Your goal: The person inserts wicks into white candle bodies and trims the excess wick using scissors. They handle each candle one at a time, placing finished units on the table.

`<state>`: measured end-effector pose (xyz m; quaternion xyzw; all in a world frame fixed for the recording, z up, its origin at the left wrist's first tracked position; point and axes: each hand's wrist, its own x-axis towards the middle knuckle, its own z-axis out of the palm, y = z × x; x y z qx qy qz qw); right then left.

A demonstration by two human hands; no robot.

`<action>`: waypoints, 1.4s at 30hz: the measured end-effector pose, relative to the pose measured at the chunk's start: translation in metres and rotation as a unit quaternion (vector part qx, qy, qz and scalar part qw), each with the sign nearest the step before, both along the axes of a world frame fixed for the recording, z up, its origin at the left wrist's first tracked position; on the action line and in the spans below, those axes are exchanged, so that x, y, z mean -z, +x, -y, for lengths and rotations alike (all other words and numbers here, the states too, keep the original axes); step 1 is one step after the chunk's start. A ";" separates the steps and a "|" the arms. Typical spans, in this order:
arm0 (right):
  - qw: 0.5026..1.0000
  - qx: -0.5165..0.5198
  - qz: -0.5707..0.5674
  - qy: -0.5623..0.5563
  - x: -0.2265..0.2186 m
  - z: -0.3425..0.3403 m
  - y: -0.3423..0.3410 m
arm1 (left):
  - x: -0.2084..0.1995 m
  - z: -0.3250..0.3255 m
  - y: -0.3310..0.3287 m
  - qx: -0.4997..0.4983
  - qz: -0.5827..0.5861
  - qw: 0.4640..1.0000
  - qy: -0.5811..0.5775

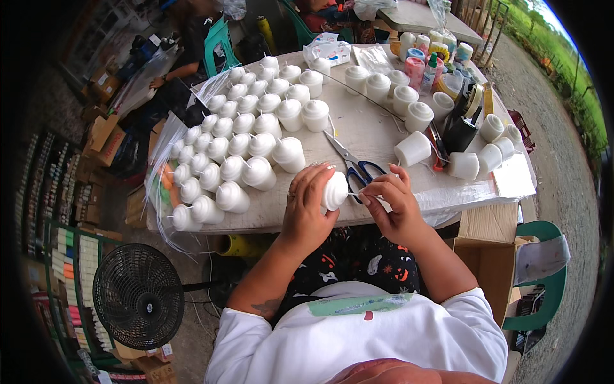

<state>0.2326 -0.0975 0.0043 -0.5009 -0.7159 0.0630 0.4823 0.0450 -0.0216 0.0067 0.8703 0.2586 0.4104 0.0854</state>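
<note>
A white candle (334,192) lies tipped sideways at the table's near edge, its top with the wick facing right. My left hand (308,208) is wrapped round the candle's body. With thumb and forefinger, my right hand (389,198) pinches the end of the wick (354,194). Just beyond my hands, scissors (350,158) with blue handles rest on the table, blades pointing away. To the left stand several rows of white candles (246,144) with wicks upright. A white candle (413,149) without a visible wick lies on its side to the right.
More white candles (406,100) stand on the right of the table (358,57), near paint jars (416,67), a green-capped bottle (430,70) and a tape dispenser (464,125). A black fan (142,297) is at lower left. An open cardboard box (483,256) stands right of my lap.
</note>
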 end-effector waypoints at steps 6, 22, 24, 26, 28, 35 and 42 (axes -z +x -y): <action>1.000 0.008 0.000 -0.006 0.001 -0.001 -0.003 | 0.004 0.001 0.002 -0.005 0.023 0.999 0.024; 0.995 0.055 0.063 0.052 0.007 -0.005 -0.006 | 0.013 0.001 0.009 0.006 0.040 0.999 0.027; 0.995 0.057 0.075 0.044 0.006 -0.005 -0.006 | 0.014 0.001 0.011 0.005 0.039 0.999 0.036; 0.993 0.064 0.092 0.034 0.004 -0.005 -0.005 | 0.014 0.000 0.012 0.004 0.038 0.999 0.033; 0.996 0.063 0.056 0.004 -0.003 -0.002 -0.006 | 0.013 -0.002 0.010 0.002 0.037 0.999 0.021; 1.000 0.012 0.013 -0.004 0.005 -0.003 0.004 | 0.011 -0.003 0.005 -0.013 0.024 0.999 0.017; 0.999 0.028 0.019 -0.007 0.005 -0.004 -0.003 | 0.011 0.000 -0.004 0.007 0.003 1.000 -0.023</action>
